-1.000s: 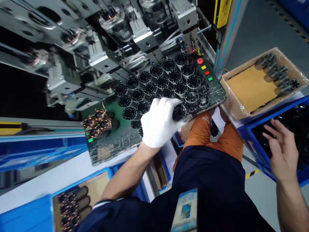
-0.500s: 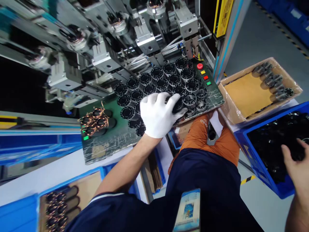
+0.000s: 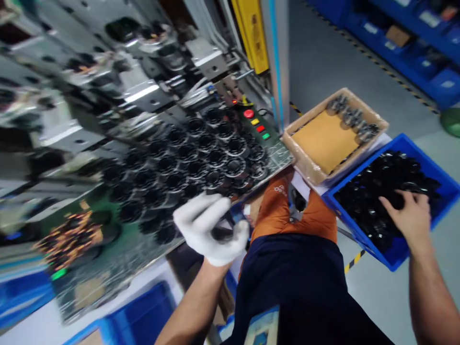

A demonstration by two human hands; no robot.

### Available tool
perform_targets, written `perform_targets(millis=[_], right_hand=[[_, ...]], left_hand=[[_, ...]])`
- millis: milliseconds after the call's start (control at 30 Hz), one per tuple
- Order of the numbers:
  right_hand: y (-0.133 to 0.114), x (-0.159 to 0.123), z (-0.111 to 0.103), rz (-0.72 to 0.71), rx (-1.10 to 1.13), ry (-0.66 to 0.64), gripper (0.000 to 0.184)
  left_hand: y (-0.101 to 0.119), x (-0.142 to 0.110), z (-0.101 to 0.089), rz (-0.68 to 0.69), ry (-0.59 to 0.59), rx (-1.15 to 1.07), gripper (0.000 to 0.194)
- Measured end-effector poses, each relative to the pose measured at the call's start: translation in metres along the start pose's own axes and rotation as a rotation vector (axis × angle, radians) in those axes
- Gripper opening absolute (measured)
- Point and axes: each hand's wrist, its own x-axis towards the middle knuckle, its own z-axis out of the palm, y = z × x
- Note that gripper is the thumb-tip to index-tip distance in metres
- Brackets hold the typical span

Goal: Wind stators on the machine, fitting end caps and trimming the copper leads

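Note:
My left hand point(image 3: 212, 230), in a white glove, hovers at the front edge of the green work surface point(image 3: 125, 249). Its fingers are curved, with a gap to the thumb, and no part shows in its grasp. Rows of metal cylinders with black slotted end rings point(image 3: 196, 170) stand just behind it, blurred. On the far right my bare right hand point(image 3: 409, 215) dips among loose black plastic parts point(image 3: 381, 191) in a blue bin point(image 3: 445, 206). Thumb and forefinger are spread apart there; the other fingertips are partly hidden.
A machine with metal clamps point(image 3: 212, 60) spans the back. Coloured buttons point(image 3: 255, 122) sit at the surface's right end. A cardboard box point(image 3: 302, 163) holding several metal cores adjoins the blue bin. Parts with copper windings point(image 3: 72, 237) stand at left.
The view has swung right, bringing the whole blue bin into sight. My left hand has drawn back off the cylinders toward my body. My right hand remains in the bin.

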Motion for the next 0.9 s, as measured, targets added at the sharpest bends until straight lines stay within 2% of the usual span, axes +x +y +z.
perform_targets(millis=[100,167,233,300,367,400,467,600,700,800,900], right_hand=[[-0.017,0.01,-0.001,0.037,-0.13,-0.114,0.063],[-0.027,0.017,0.0,0.073,-0.194,-0.195,0.05],[-0.036,0.021,-0.001,0.09,-0.218,-0.272,0.037],[-0.045,0.02,-0.002,0.079,-0.2,-0.332,0.032],[-0.053,0.014,-0.004,0.043,-0.15,-0.366,0.034],[-0.056,0.009,-0.005,0.018,-0.118,-0.375,0.036],[-0.062,-0.001,-0.003,-0.038,-0.056,-0.384,0.04],[-0.066,-0.022,0.01,-0.104,0.014,-0.368,0.046],[-0.065,-0.033,0.02,-0.103,0.031,-0.327,0.037],[-0.063,-0.037,0.023,-0.133,0.078,-0.31,0.036],[-0.06,-0.036,0.022,-0.182,0.133,-0.318,0.053]], left_hand=[[0.042,0.03,0.063,0.043,-0.209,-0.069,0.039],[0.067,0.061,0.12,-0.004,-0.382,-0.098,0.03],[0.083,0.094,0.183,-0.043,-0.578,-0.089,0.031],[0.086,0.123,0.247,-0.051,-0.761,-0.032,0.037],[0.078,0.149,0.305,-0.028,-0.91,0.053,0.043],[0.071,0.16,0.331,-0.013,-0.982,0.101,0.047],[0.055,0.18,0.373,-0.003,-1.052,0.136,0.049],[0.032,0.205,0.431,0.03,-1.164,0.148,0.047],[0.028,0.211,0.462,0.047,-1.243,0.152,0.046],[0.028,0.209,0.485,0.036,-1.28,0.147,0.044],[0.026,0.208,0.495,0.016,-1.281,0.114,0.044]])
